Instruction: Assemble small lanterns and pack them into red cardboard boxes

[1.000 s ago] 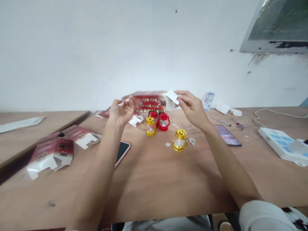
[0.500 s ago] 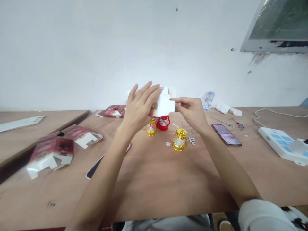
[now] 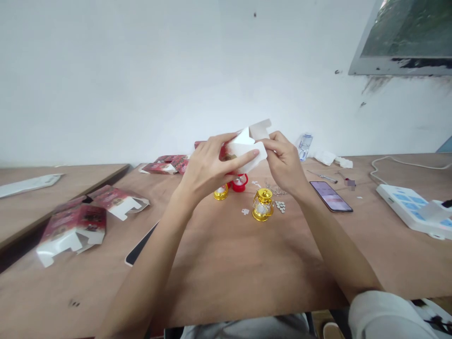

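Above the table's middle, my left hand (image 3: 213, 165) grips a red-and-white cardboard box (image 3: 243, 149), its thumb lying across a white flap. My right hand (image 3: 283, 157) pinches the white flaps at the box's right end, fingers bent. One flap stands up at the top right of the box. Below the hands are a gold mini lantern (image 3: 262, 205), a red mini lantern (image 3: 240, 182) and another gold lantern (image 3: 221, 192), partly covered by my left hand. Button cells (image 3: 280, 206) lie beside the nearer gold lantern.
Red cardboard boxes (image 3: 76, 223) lie at left, others (image 3: 164, 164) at the back. A dark phone (image 3: 141, 245) lies by my left forearm. At right are a lit phone (image 3: 331, 196), a screwdriver (image 3: 326, 178) and a white power strip (image 3: 416, 209) with a cable.
The box has turned, so its open end with raised flaps now shows. My left fingers have come down from spread to wrapped round it, and my right hand has moved up onto the flaps.
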Tool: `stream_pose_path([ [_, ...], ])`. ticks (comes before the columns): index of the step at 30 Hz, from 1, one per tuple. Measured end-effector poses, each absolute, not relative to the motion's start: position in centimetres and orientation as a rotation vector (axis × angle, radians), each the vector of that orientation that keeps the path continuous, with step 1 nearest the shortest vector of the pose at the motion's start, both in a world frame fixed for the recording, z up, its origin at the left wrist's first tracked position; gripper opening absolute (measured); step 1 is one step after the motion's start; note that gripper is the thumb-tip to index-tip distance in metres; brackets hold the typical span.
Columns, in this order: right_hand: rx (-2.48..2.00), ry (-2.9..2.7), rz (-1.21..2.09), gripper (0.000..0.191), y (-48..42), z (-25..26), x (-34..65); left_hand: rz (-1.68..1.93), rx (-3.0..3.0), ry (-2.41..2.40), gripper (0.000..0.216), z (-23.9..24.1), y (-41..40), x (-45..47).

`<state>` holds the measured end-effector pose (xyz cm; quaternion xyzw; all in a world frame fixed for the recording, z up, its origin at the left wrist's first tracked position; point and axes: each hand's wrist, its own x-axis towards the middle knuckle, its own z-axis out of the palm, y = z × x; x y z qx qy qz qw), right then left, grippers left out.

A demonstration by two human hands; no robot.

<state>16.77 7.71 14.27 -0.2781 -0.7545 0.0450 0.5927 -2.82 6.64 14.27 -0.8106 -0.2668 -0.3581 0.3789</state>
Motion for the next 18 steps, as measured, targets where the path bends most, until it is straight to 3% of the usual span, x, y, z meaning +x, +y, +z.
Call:
stream_pose_path([
  [5,-0.562,-1.812,0.212,0.016,7.4,14.7,17.0,-0.954,-2.026,-0.698,0.045,14.1,6.1,-2.1],
  [9,-0.573,-1.845,0.433,0.031,6.8,15.0,17.4,-1.029,-2.132,-0.720,0.033,14.2,6.1,-2.0],
  [13,-0.581,-1.869,0.510,0.044,6.6,15.2,17.7,-0.975,-2.219,-0.671,0.036,14.3,6.6,-2.7],
  [18,-0.596,-1.901,0.395,0.035,6.7,15.3,17.8,-0.948,-2.167,-0.649,0.035,14.2,6.8,-3.2],
])
